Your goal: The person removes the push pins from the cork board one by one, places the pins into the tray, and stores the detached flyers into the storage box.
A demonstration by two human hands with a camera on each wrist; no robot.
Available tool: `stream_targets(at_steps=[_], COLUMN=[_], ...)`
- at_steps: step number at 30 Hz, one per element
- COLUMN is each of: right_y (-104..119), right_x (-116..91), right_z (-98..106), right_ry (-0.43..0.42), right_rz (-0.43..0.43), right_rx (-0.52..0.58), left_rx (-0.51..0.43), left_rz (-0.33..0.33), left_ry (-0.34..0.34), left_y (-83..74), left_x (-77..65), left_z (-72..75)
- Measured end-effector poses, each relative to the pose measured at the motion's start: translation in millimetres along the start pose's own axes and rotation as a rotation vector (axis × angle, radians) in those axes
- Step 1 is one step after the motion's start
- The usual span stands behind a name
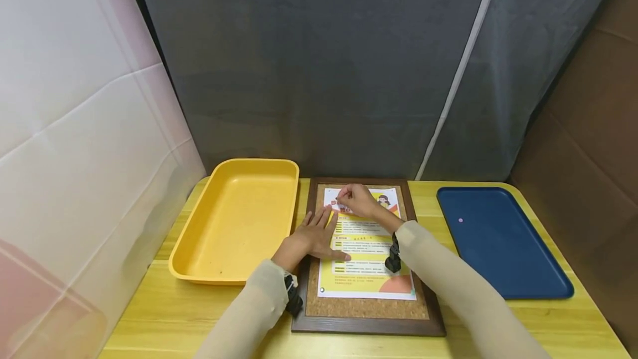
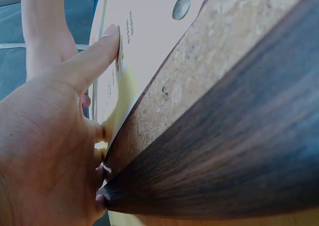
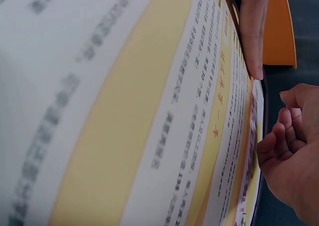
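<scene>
A printed yellow-and-white sheet of paper [image 1: 366, 278] lies on a cork board [image 1: 366, 309] with a dark brown wooden frame [image 1: 369, 326]. Across the sheet's left edge my left hand [image 1: 317, 236] rests with fingers spread; in the left wrist view its thumb [image 2: 102, 49] lies along the paper. Over the sheet's upper left part is my right hand [image 1: 360, 201], fingers curled, thumb and forefinger together. The right wrist view shows a thin point at those fingertips [image 3: 286, 97], seemingly a thumbtack, mostly hidden. A small pink round thing [image 1: 461, 220], like a tack head, sits on the blue tray [image 1: 508, 259].
A deep yellow tray [image 1: 234, 220] stands left of the board, close to its frame. The blue tray lies to the right, with bare wooden table [image 1: 428, 204] between. A dark grey curtain [image 1: 309, 71] rises behind the table, and pale [image 1: 99, 154] and brown panels [image 1: 593, 126] flank it.
</scene>
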State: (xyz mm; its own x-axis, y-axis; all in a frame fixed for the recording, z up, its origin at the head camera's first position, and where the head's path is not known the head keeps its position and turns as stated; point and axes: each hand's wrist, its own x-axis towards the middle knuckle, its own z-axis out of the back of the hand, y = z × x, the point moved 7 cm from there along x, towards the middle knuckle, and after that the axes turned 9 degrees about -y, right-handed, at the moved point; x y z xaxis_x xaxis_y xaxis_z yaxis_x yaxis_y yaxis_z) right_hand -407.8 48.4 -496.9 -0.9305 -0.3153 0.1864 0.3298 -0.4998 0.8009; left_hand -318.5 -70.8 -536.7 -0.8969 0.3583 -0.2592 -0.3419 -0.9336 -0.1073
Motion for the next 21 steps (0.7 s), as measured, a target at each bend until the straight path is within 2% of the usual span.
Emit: stream_targets(at_steps=[9,21], right_y=[4,0], right_x=[-13,-35], right_z=[9,27], right_ry=[0.025,0.053], right_rz=[0.051,0.061], right_rx=[-0.028,-0.060], left_rx=[-0.006,0.007], left_rz=[-0.001,-0.005], left_ry=[-0.002,-0.001], left_y=[0.3,0.1], left_x=[0.0,-0.4], left_z=[0.6,0.4])
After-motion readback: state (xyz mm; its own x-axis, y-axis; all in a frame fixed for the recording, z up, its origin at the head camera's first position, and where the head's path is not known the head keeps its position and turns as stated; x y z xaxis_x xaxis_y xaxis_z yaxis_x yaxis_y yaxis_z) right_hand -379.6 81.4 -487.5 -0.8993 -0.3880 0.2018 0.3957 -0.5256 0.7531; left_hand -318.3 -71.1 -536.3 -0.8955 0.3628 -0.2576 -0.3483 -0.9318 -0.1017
